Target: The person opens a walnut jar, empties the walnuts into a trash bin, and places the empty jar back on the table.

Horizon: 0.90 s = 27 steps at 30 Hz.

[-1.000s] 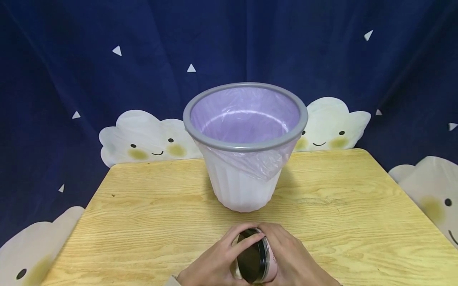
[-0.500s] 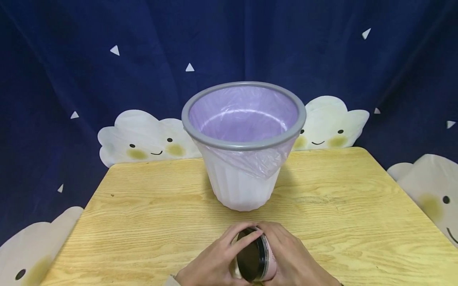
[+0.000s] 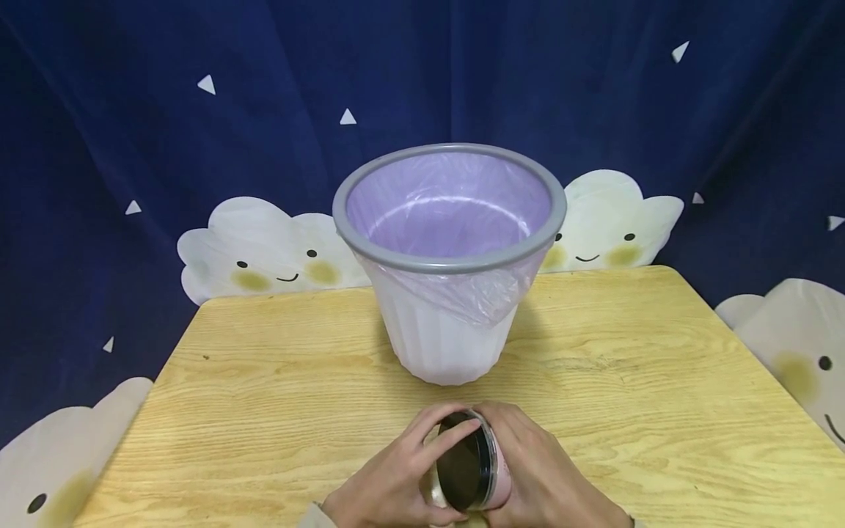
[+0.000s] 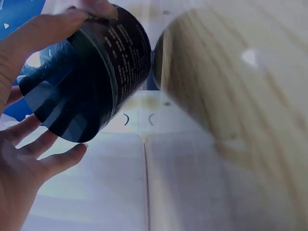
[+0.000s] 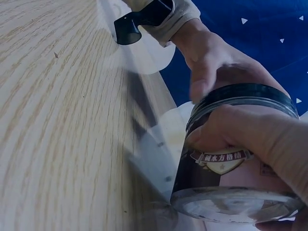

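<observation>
Both hands hold a clear jar [image 5: 231,166] with a pink and dark label, tilted on its side low in the head view. Its glossy black lid [image 3: 460,469] faces left. My left hand [image 3: 399,469] grips the lid, its fingers and thumb spread round the edge. In the left wrist view, pale print covers the dark side of the jar [image 4: 127,57]. My right hand [image 3: 541,469] grips the jar's body from the right, with its thumb across the label in the right wrist view. The palm sides of both hands are partly hidden.
A white bin [image 3: 449,330] with a grey rim and purple liner stands on the wooden table [image 3: 277,396], just beyond the hands. Behind the table hangs a dark blue curtain [image 3: 277,132] with cloud and triangle prints.
The whole head view has shifted slightly upward in the picture. Both hands keep the same hold on the jar, and no clear turn of the lid shows.
</observation>
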Each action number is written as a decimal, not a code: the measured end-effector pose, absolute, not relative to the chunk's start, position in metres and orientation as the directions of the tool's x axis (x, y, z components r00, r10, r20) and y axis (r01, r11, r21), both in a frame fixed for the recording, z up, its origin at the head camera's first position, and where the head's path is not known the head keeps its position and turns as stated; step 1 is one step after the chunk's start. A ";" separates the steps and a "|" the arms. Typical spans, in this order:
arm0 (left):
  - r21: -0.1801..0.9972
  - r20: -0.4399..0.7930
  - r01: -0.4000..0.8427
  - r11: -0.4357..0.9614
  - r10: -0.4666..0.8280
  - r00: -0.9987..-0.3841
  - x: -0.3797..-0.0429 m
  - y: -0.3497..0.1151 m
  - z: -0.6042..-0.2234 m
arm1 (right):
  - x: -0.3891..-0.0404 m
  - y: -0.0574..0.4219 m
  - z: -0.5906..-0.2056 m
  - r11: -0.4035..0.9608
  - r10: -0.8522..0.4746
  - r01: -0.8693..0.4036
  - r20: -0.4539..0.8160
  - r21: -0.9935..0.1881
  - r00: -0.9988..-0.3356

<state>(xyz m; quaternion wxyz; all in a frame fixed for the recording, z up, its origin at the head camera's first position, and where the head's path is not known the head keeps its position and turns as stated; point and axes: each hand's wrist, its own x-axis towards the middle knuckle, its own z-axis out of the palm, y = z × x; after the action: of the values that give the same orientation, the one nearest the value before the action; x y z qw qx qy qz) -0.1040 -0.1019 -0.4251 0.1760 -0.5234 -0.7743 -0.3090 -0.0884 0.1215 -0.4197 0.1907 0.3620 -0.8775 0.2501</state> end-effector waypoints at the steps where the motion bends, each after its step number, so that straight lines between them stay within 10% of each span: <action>1: 0.299 0.586 0.917 0.265 0.707 -0.395 -0.104 -0.102 -0.425 | -0.088 0.121 -0.419 0.614 -0.540 -0.727 0.508 -0.308 -0.671; 27: 0.266 0.639 0.951 0.157 0.709 -0.296 -0.104 -0.097 -0.425 | -0.086 0.123 -0.420 0.625 -0.527 -0.708 0.491 -0.329 -0.694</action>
<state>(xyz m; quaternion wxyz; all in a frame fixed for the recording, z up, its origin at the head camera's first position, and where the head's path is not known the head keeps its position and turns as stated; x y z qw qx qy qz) -0.1044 -0.0969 -0.4254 0.1869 -0.5630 -0.7374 -0.3232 -0.0862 0.1227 -0.4202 0.1765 0.3494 -0.8840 0.2557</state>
